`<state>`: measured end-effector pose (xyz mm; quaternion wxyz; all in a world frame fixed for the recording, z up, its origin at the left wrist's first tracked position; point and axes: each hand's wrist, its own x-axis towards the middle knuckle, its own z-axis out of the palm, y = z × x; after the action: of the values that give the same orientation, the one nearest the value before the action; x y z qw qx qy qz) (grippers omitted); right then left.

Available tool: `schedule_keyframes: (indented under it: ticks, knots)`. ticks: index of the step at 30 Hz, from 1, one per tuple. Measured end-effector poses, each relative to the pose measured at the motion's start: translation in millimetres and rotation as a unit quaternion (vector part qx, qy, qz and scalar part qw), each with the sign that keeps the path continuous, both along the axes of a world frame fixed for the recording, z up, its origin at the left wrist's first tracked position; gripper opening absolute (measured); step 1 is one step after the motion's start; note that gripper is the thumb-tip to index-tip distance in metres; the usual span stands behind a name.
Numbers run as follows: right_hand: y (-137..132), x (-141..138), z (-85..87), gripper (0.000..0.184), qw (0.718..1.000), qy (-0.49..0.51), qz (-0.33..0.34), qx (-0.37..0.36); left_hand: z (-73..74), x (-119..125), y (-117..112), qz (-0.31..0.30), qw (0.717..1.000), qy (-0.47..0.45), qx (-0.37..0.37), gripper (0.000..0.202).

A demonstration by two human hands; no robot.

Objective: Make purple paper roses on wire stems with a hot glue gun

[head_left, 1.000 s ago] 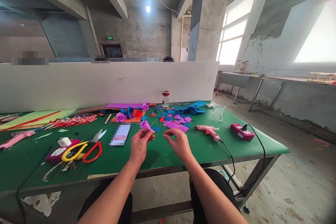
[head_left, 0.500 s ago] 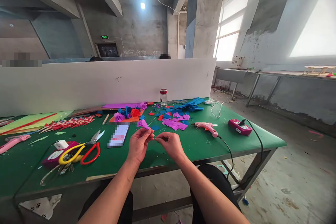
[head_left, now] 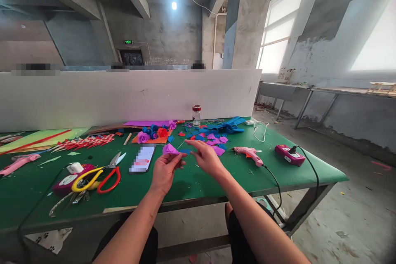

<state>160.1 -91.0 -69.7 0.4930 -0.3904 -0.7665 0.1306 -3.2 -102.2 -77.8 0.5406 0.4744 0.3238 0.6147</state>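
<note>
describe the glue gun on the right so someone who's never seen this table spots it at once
On the green table, look right of the right hand, past the purple and blue scraps. The glue gun lies on its side, short of a pink box. It is pale pink and pistol-shaped, and a black cord trails from its handle over the table edge.

Both forearms reach over the near edge of the flat green table (head_left: pixel 216 181); left hand (head_left: pixel 165 171) pinches a small purple paper petal (head_left: pixel 170 149), right hand (head_left: pixel 207 159) just beside, fingers loosely spread.
</note>
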Motion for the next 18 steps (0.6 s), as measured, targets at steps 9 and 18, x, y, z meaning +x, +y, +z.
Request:
schedule_keyframes:
  ticks: [9, 18]
  knots:
    - [53.9, 86.3, 49.6, 0.029, 0.948, -0.21, -0.232, -0.062, 13.3, -18.8, 2.3, 0.05, 0.995, -0.048, 0.076, 0.018]
    - [73.3, 108.1, 4.4, 0.016, 0.86, -0.375, -0.277, -0.206, 43.9, 14.9, 26.8, -0.022, 0.995, 0.024, 0.092, 0.021]
